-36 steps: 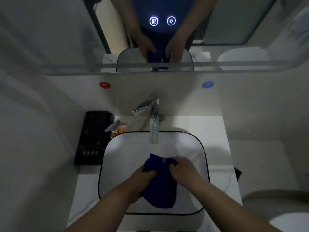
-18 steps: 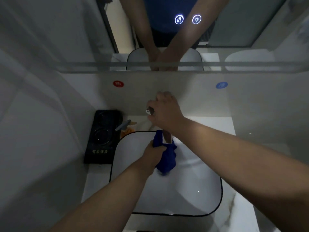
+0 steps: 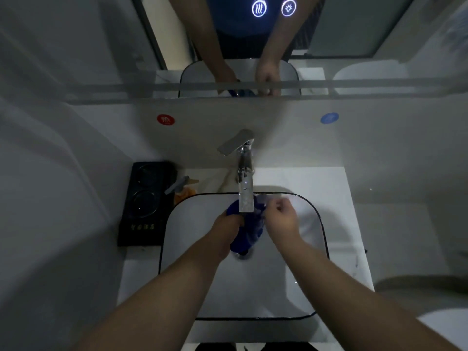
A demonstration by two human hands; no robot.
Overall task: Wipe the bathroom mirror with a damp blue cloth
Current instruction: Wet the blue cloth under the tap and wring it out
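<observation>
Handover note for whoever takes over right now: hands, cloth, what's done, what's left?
Left hand: grips the blue cloth, bunched under the faucet spout over the sink basin.
Right hand: fingers curled at the cloth's upper right edge; blurred, so grip unclear.
Done: cloth is at the tap for wetting; whether water runs cannot be seen.
Left: wring the cloth, lift it and wipe the mirror, not yet touched.
</observation>
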